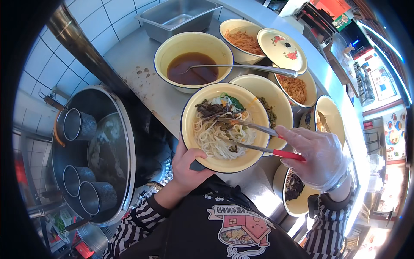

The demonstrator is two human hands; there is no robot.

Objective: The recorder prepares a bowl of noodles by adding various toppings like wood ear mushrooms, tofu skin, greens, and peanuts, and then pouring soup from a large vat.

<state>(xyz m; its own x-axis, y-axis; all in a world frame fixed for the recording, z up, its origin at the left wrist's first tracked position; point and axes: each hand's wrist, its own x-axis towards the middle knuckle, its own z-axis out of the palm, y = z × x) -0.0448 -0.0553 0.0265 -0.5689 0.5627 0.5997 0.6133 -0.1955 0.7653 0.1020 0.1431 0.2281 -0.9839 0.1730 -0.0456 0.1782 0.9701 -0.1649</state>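
My left hand (190, 166) grips the lower left rim of a cream enamel bowl (190, 149), thumb over the edge. In the bowl lie white noodles (207, 142), dark shredded topping (210, 110) and a green leaf (235, 103). My right hand (313, 155), in a clear plastic glove, is closed around metal tongs with red grips (288, 154); their tips are apart and touch the food. Behind this bowl, partly hidden by it, stands an enamel basin (281, 106) with chopped green topping (266, 108).
A basin of brown broth (194, 69) holds a long-handled ladle (245, 67). Further basins hold orange shreds (242, 42), crumbled topping (294, 89) and dark shreds (293, 186). A floral lid (283, 50) leans across two basins. At left stands a large pot (129, 155) with several mesh strainers (97, 197).
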